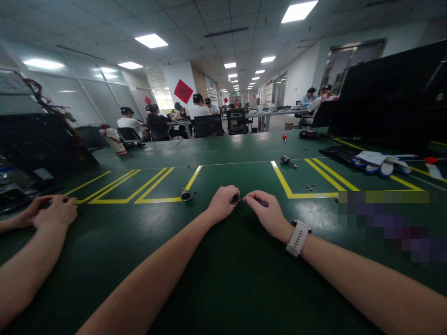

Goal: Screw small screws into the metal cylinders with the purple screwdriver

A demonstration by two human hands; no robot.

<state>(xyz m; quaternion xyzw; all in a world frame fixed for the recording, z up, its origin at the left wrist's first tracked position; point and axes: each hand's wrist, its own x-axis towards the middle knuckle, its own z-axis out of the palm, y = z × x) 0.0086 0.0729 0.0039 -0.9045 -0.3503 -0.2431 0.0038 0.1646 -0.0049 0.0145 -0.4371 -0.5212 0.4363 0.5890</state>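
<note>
The left hand (223,204) is curled around a small dark metal cup (235,199), its round mouth turned toward the right hand (267,211), just above the green worktop (244,279) in front of the person. The right hand has its thumb and fingertips pressed together just beside the mouth of the cup, and a purple piece (262,203) shows under its bent fingers; whether the tips also pinch something is too small to tell. A pale watch (298,238) circles the right wrist. A few dark bits (239,207) lie beneath the two hands. To the left, a second metal cup (186,194) rests on its side by a corner of yellow tape (157,200). To the right, several small pieces (312,189) lie inside another taped outline, with a metal part with a shaft (288,161) farther back and a pair of gloves (380,163) beyond. At the far left, a co-worker's hands (57,214) rest close together over the worktop, and more people (199,109) sit across the room.
</note>
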